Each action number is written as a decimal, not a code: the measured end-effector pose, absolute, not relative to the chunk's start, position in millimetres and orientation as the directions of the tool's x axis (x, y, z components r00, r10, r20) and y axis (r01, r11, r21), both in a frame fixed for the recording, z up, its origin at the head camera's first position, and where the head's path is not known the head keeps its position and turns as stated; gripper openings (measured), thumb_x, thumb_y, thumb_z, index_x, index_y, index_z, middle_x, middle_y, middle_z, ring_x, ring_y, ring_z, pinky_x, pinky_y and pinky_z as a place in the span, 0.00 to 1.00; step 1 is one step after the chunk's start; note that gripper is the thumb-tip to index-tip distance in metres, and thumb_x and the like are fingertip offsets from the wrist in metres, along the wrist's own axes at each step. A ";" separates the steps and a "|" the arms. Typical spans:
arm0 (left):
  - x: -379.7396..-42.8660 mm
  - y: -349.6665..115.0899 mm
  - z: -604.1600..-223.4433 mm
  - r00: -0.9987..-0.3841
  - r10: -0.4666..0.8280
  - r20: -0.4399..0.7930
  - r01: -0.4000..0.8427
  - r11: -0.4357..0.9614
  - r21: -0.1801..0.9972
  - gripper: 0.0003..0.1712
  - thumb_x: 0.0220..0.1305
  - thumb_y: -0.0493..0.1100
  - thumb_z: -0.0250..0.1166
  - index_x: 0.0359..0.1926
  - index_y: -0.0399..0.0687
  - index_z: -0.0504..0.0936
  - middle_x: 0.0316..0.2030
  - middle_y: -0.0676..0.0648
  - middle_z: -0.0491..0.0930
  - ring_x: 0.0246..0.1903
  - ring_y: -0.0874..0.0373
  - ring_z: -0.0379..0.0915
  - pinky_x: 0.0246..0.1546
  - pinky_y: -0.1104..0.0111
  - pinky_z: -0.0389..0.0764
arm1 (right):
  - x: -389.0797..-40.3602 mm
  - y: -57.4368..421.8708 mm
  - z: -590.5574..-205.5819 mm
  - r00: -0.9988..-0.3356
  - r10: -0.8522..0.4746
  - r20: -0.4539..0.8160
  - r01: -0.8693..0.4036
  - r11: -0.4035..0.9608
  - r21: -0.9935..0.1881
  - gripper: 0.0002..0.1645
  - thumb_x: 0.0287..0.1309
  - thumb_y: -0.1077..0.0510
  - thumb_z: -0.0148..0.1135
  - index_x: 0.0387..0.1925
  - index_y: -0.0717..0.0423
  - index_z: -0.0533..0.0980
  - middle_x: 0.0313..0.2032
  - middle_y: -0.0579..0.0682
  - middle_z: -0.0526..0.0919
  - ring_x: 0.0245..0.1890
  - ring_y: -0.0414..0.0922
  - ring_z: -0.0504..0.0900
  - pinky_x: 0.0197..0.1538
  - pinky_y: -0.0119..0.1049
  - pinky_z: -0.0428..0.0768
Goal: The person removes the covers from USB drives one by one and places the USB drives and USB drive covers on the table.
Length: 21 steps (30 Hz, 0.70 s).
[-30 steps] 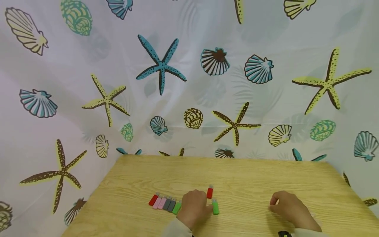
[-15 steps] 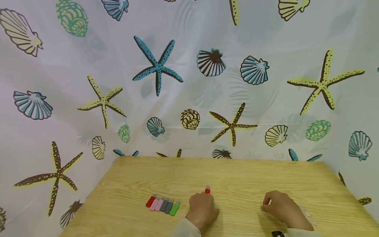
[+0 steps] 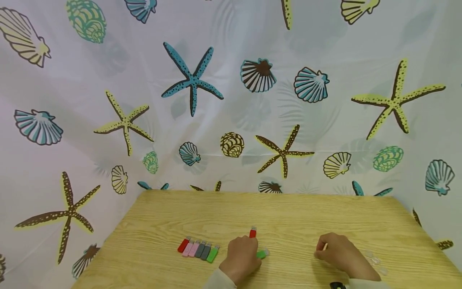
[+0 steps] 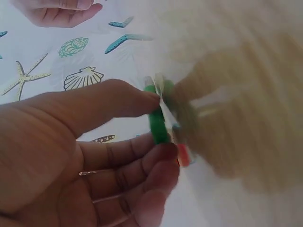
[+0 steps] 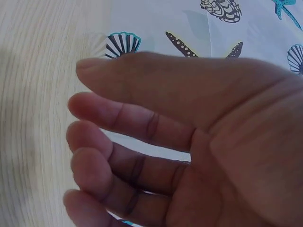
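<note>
My left hand (image 3: 240,257) is low over the table, pinching a green USB stick (image 3: 262,253) between thumb and fingers. In the left wrist view the green USB stick (image 4: 157,122) shows edge-on beside the thumb tip, its metal plug at the top. Just beyond the knuckles lies a red USB stick (image 3: 253,233), partly covered by the hand. To the left is a slanted row of USB sticks: one red (image 3: 183,245), two pink (image 3: 191,249), two grey (image 3: 203,251), one green (image 3: 212,255). My right hand (image 3: 337,253) hangs loosely curled over the table, holding nothing.
Several small clear plastic pieces (image 3: 376,260) lie on the table just right of the right hand. The wooden table (image 3: 288,212) meets a white cloth (image 3: 216,120) printed with starfish and shells at the back and sides.
My left hand moved right from the end of the row to the separate green USB stick and took hold of it. That stick turned from upright to sideways. The right hand stayed nearly still.
</note>
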State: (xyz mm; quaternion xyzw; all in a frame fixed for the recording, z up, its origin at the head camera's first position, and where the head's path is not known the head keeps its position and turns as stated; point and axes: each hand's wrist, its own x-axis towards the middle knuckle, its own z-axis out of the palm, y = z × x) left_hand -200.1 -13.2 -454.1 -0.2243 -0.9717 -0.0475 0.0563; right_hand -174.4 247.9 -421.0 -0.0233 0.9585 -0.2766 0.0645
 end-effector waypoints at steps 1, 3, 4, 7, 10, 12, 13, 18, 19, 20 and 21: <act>-200.4 -15.0 -454.0 -0.886 0.443 0.137 0.455 0.887 0.072 0.18 0.47 0.49 0.72 0.16 0.48 0.73 0.11 0.55 0.67 0.11 0.64 0.57 0.10 0.72 0.60 | -174.3 247.4 -421.3 -0.990 -0.097 -0.104 -0.025 0.840 -0.543 0.07 0.50 0.59 0.68 0.23 0.53 0.76 0.20 0.45 0.76 0.19 0.42 0.68 0.25 0.36 0.68; -201.1 -18.9 -453.5 -0.867 0.475 0.148 0.490 0.867 0.091 0.18 0.48 0.49 0.73 0.16 0.49 0.73 0.12 0.56 0.68 0.11 0.65 0.56 0.10 0.74 0.60 | -173.6 246.7 -421.4 -0.986 -0.146 -0.086 -0.072 0.822 -0.565 0.07 0.51 0.60 0.68 0.23 0.54 0.76 0.18 0.45 0.74 0.18 0.42 0.68 0.24 0.35 0.68; -201.4 -20.6 -452.9 -0.856 0.494 0.152 0.512 0.853 0.107 0.18 0.48 0.49 0.73 0.17 0.49 0.73 0.12 0.57 0.69 0.11 0.66 0.57 0.10 0.74 0.60 | -173.2 246.4 -421.1 -0.982 -0.174 -0.079 -0.097 0.812 -0.576 0.07 0.51 0.60 0.67 0.24 0.54 0.76 0.18 0.45 0.74 0.18 0.42 0.68 0.23 0.35 0.68; -201.7 -25.4 -447.8 -0.817 0.553 0.163 0.574 0.807 0.140 0.16 0.49 0.51 0.73 0.19 0.51 0.75 0.15 0.59 0.72 0.13 0.68 0.59 0.13 0.75 0.63 | -171.7 244.8 -418.2 -0.964 -0.259 -0.058 -0.173 0.778 -0.604 0.06 0.54 0.59 0.66 0.26 0.55 0.77 0.18 0.45 0.73 0.18 0.41 0.67 0.23 0.35 0.69; -199.8 -29.7 -437.6 -0.777 0.600 0.188 0.627 0.763 0.157 0.14 0.50 0.51 0.73 0.21 0.52 0.77 0.17 0.60 0.74 0.15 0.70 0.60 0.16 0.76 0.65 | -170.3 241.0 -413.2 -0.945 -0.321 -0.060 -0.215 0.750 -0.626 0.06 0.56 0.58 0.65 0.28 0.55 0.77 0.19 0.46 0.73 0.18 0.40 0.66 0.23 0.33 0.69; -197.1 -32.7 -428.7 -0.751 0.623 0.219 0.656 0.741 0.140 0.14 0.50 0.51 0.73 0.22 0.53 0.77 0.17 0.61 0.74 0.15 0.70 0.60 0.16 0.77 0.65 | -169.5 237.4 -409.0 -0.935 -0.350 -0.056 -0.238 0.735 -0.635 0.06 0.57 0.57 0.65 0.30 0.55 0.77 0.19 0.45 0.72 0.17 0.38 0.66 0.22 0.32 0.68; -195.2 -34.3 -423.7 -0.739 0.633 0.233 0.669 0.731 0.135 0.14 0.50 0.51 0.73 0.22 0.53 0.77 0.17 0.61 0.74 0.15 0.71 0.60 0.16 0.78 0.65 | -168.9 235.2 -406.8 -0.929 -0.366 -0.049 -0.253 0.728 -0.637 0.06 0.58 0.56 0.64 0.31 0.55 0.77 0.19 0.45 0.72 0.17 0.37 0.65 0.22 0.32 0.68; -185.6 -41.3 -400.8 -0.696 0.672 0.254 0.711 0.694 0.114 0.13 0.51 0.50 0.72 0.23 0.53 0.77 0.18 0.61 0.74 0.14 0.72 0.59 0.15 0.80 0.63 | -164.5 221.2 -393.6 -0.908 -0.419 -0.024 -0.305 0.699 -0.647 0.08 0.58 0.54 0.64 0.34 0.55 0.78 0.20 0.44 0.71 0.17 0.35 0.65 0.23 0.31 0.69; -184.3 -42.6 -397.1 -0.690 0.682 0.245 0.719 0.684 0.120 0.13 0.51 0.50 0.72 0.24 0.53 0.77 0.18 0.61 0.74 0.15 0.72 0.59 0.16 0.80 0.63 | -163.2 218.1 -390.7 -0.904 -0.427 -0.021 -0.311 0.691 -0.653 0.09 0.58 0.53 0.64 0.34 0.55 0.78 0.20 0.44 0.72 0.18 0.34 0.65 0.23 0.31 0.70; -183.2 -43.8 -394.0 -0.684 0.691 0.234 0.726 0.676 0.125 0.12 0.51 0.50 0.72 0.24 0.54 0.76 0.18 0.61 0.74 0.15 0.72 0.59 0.16 0.80 0.63 | -161.9 215.1 -388.1 -0.900 -0.436 -0.017 -0.319 0.684 -0.656 0.09 0.58 0.53 0.65 0.35 0.55 0.78 0.21 0.43 0.72 0.18 0.34 0.66 0.24 0.30 0.70; -182.2 -45.1 -391.3 -0.679 0.699 0.224 0.732 0.668 0.132 0.12 0.52 0.50 0.72 0.24 0.54 0.76 0.18 0.61 0.74 0.16 0.72 0.60 0.17 0.79 0.64 | -160.2 212.2 -386.0 -0.895 -0.445 -0.010 -0.329 0.676 -0.659 0.10 0.58 0.52 0.65 0.35 0.54 0.78 0.21 0.43 0.72 0.18 0.34 0.67 0.24 0.30 0.71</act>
